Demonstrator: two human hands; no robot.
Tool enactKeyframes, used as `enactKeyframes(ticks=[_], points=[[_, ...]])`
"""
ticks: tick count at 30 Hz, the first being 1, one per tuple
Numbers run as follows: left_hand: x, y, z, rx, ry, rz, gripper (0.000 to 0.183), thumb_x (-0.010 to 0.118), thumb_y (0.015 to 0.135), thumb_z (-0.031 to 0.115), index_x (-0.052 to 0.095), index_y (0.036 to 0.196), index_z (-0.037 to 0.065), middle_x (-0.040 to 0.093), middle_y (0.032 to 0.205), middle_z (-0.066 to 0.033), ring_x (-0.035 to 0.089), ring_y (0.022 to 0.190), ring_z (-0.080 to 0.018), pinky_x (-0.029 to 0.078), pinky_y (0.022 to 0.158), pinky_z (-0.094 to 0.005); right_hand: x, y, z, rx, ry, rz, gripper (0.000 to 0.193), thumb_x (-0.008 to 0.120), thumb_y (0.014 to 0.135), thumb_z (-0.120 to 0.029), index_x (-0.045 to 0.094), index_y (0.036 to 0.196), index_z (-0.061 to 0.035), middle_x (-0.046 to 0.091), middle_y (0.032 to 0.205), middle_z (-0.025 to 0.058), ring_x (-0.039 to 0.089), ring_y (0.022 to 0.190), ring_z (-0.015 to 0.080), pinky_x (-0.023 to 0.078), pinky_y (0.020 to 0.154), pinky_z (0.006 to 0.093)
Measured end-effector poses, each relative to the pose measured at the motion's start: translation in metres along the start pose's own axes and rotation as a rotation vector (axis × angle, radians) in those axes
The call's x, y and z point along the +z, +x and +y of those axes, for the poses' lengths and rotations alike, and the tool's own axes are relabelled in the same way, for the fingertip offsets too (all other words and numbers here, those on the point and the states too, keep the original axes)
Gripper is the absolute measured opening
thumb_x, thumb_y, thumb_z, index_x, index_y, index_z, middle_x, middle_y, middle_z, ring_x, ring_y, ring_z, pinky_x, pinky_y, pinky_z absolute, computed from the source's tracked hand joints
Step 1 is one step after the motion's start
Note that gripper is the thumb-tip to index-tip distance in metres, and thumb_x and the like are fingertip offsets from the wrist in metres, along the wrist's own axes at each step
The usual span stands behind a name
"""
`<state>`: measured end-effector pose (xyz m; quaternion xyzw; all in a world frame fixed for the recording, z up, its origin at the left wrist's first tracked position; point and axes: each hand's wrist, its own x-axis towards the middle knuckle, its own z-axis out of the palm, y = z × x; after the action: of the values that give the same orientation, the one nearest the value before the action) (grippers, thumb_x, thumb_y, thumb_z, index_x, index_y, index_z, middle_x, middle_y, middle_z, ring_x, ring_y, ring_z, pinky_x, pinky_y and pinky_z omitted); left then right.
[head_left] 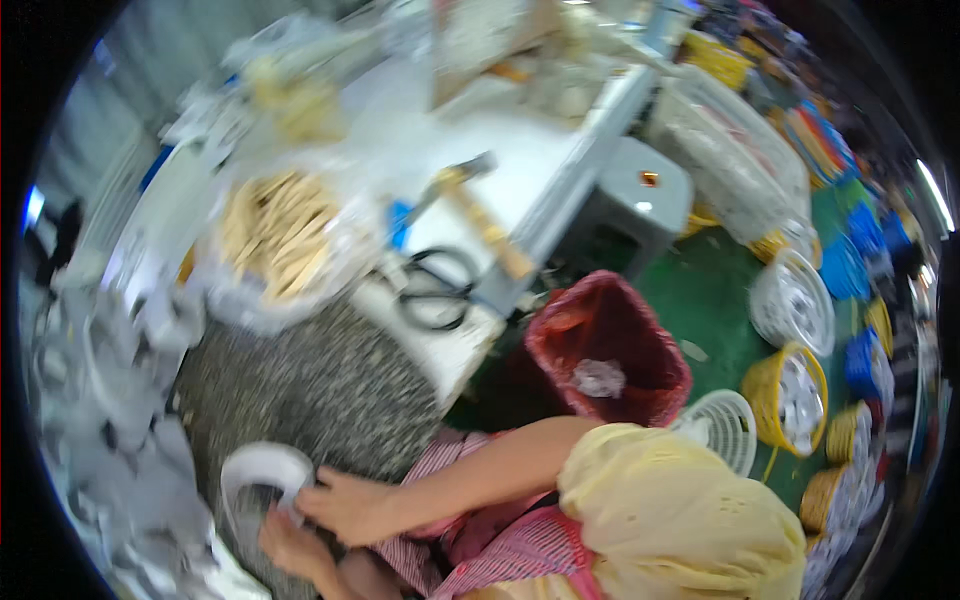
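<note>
Partly behind hands (357,508): white ring (264,461).

The head-worn fisheye looked down at close range: left hand (296,547) and right hand (355,507) at seven o'clock, white tabletop (440,135) at twelve, green floor (703,270) at three.

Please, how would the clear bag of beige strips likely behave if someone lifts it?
The clear bag would probably sag, since its film looks thin and crumpled. The beige strips might spill if it tips, because they lie loose under its open mouth.
</note>
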<state>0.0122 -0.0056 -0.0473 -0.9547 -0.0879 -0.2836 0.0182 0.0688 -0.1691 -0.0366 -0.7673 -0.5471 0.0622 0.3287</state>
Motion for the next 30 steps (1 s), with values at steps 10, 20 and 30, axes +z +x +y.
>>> enactKeyframes(ticks=[10, 20, 30], points=[[-0.022, 0.041, 0.001, 0.154, 0.013, -0.178, 0.003, 0.050, 0.075, 0.009, 0.053, 0.075, 0.008, 0.054, 0.074, -0.0068, 0.052, 0.064, -0.0242, 0.043, 0.054, -0.0344, -0.013, -0.012, 0.003, -0.119, -0.245, 0.121, 0.038, 0.048, 0.068, -0.013, 0.053, 0.100, 0.0072, 0.045, 0.114, 0.0155, 0.042, 0.088, 0.0210, 0.033, 0.074, 0.0379], [-0.031, 0.037, 0.023, 0.118, -0.289, -0.221, 0.018, 0.056, 0.070, 0.004, 0.057, 0.088, 0.003, 0.056, 0.085, -0.0094, 0.055, 0.074, -0.0262, 0.047, 0.064, -0.0333, -0.014, 0.004, -0.002, 0.042, -0.033, 0.041, 0.063, 0.063, 0.062, -0.020, 0.039, 0.114, 0.0050, 0.039, 0.112, 0.0162, 0.040, 0.100, 0.0283, 0.037, 0.082, 0.0365], [-0.032, 0.030, 0.020, 0.035, -0.242, -0.222, 0.017, 0.058, 0.068, 0.009, 0.059, 0.084, 0.004, 0.057, 0.090, -0.0051, 0.056, 0.077, -0.0209, 0.048, 0.061, -0.0325, -0.010, 0.003, -0.002, 0.005, -0.193, -0.030, 0.061, 0.062, 0.063, -0.027, 0.043, 0.113, 0.0020, 0.038, 0.121, 0.0127, 0.039, 0.102, 0.0213, 0.034, 0.076, 0.0325]])
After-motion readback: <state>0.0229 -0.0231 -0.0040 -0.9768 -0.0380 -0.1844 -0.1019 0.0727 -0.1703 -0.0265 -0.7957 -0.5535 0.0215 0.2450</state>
